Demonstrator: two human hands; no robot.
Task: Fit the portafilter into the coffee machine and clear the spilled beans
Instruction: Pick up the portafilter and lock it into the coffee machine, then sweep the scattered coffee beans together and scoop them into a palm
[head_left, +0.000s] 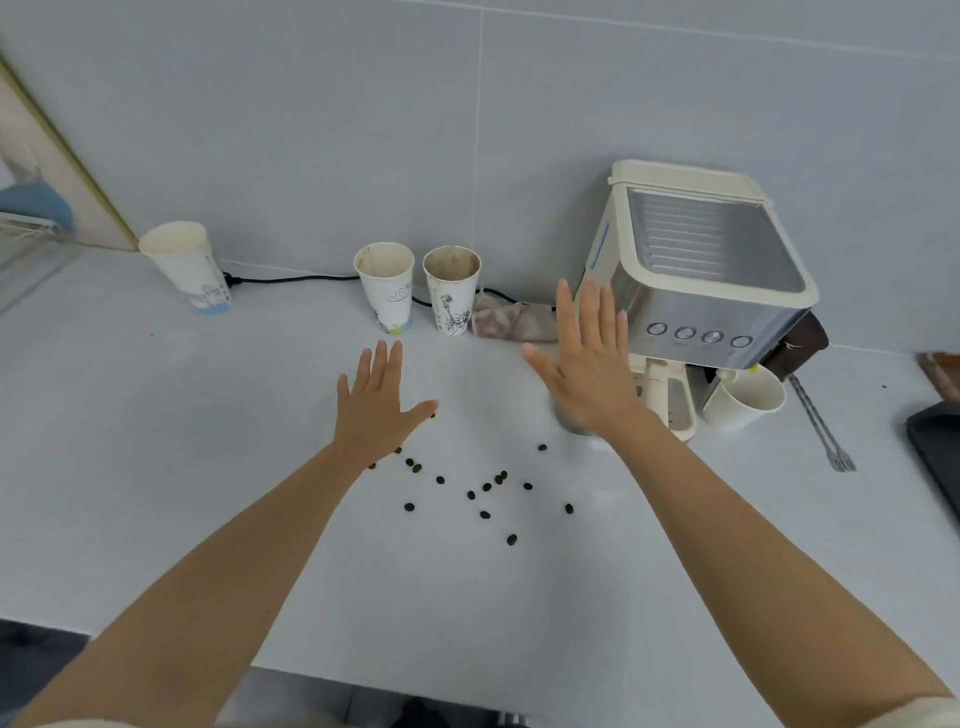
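Several dark coffee beans lie scattered on the pale grey counter in front of me. A cream and steel coffee machine stands at the right against the wall. My left hand hovers flat and open above the left end of the beans. My right hand is open with fingers spread, raised just left of the machine. Under its wrist a grey metal object, probably the portafilter, shows only partly. Neither hand holds anything.
Two used paper cups stand at the wall, a third cup further left. A crumpled packet lies behind my right hand. A white mug, metal tongs and a dark tray sit right of the machine.
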